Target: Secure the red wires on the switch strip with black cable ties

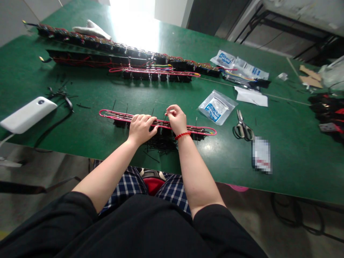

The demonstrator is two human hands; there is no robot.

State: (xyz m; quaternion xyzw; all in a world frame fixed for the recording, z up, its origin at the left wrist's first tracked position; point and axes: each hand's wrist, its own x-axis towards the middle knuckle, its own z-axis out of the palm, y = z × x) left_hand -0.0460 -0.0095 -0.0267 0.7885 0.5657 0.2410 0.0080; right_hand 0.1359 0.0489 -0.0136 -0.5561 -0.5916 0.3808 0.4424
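Observation:
A long black strip with red wire looped along it [120, 115] lies across the table in front of me. Several thin black cable ties [153, 110] stick up from it. My left hand [141, 128] holds the strip left of its middle, fingers over the top and thumb at the near side. Further right, my right hand [177, 120] pinches the upper end of a cable tie [165, 117] standing from the strip. A heap of loose black cable ties [161, 144] lies at the strip's near side, partly under my hands.
Longer wired strips [88, 59] and a white glove [92, 29] lie farther back. To the right are a clear plastic packet [217, 106], scissors [243, 129] and a blurred packet [262, 154]. A white device [28, 114] with a cable sits left, near black scraps [60, 94].

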